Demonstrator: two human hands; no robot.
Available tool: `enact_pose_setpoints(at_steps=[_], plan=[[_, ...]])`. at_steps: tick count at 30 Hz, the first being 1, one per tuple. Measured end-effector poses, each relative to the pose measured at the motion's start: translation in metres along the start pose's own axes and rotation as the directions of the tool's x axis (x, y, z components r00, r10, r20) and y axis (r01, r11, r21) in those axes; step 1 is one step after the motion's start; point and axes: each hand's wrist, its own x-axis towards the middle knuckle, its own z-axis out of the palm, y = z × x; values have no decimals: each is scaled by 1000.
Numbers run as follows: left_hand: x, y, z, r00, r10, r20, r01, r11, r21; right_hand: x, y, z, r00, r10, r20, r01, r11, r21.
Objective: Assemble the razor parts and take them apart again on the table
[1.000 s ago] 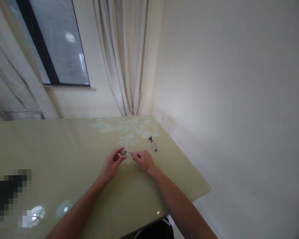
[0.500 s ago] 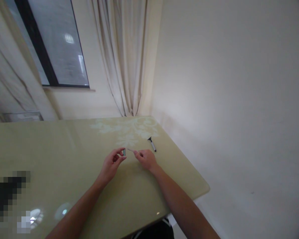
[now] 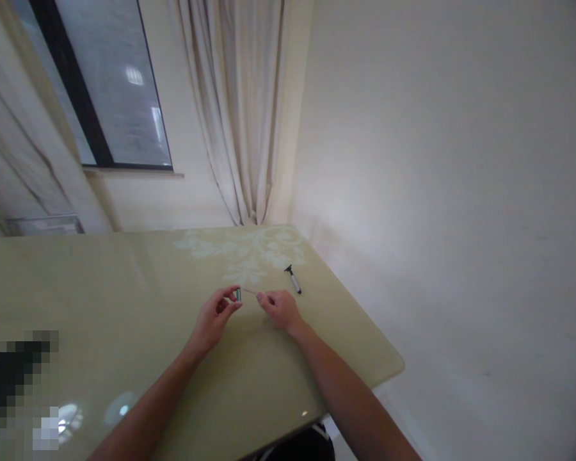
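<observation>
My left hand pinches a small greenish razor cartridge between thumb and fingers, just above the pale green table. My right hand is closed in a pinch on a thin pale strip that points toward the cartridge. The two hands are a little apart. A razor handle, white with a dark head, lies on the table just beyond my right hand.
The table's right edge and rounded near corner lie close to my right forearm. A white wall stands to the right. Curtains and a window are behind the table. A blurred dark patch covers the near left.
My hands have drawn slightly apart. The thin strip has come out from the cartridge in my right hand's pinch.
</observation>
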Motion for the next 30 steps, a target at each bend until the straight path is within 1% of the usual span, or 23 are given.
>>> enact_pose_setpoints(at_steps=[2, 3, 8, 14, 18, 20, 25, 26, 30], plan=[[0, 0, 0, 1000, -3, -1, 3, 1000, -3, -1, -3, 2, 999, -44, 15, 44, 999, 22], [0, 0, -1, 1000, -6, -1, 6, 1000, -3, -1, -4, 3, 999, -46, 22, 45, 999, 20], [0, -1, -1, 1000, -17, 2, 17, 1000, 1, -1, -5, 0, 999, 47, 6, -47, 998, -51], [0, -3, -1, 1000, -12, 4, 12, 1000, -6, -2, -8, 0, 998, -50, 30, 49, 998, 25], [0, -3, -2, 1000, -17, -7, 17, 1000, 6, 0, -5, 1, 999, 35, 20, -34, 999, -24], [0, -1, -2, 1000, -20, 4, 20, 1000, 14, 0, -3, 1, 999, 44, 18, -43, 998, -38], [0, 2, -2, 1000, -15, 4, 15, 1000, 7, -1, -3, 3, 996, -75, 42, 73, 996, 46], [0, 2, -2, 1000, -15, -1, 15, 1000, 5, -1, -3, 3, 996, -74, 48, 72, 996, 48], [0, 2, -2, 1000, -13, -18, 13, 1000, 4, 0, 0, 0, 1000, 7, 18, -8, 1000, 10]])
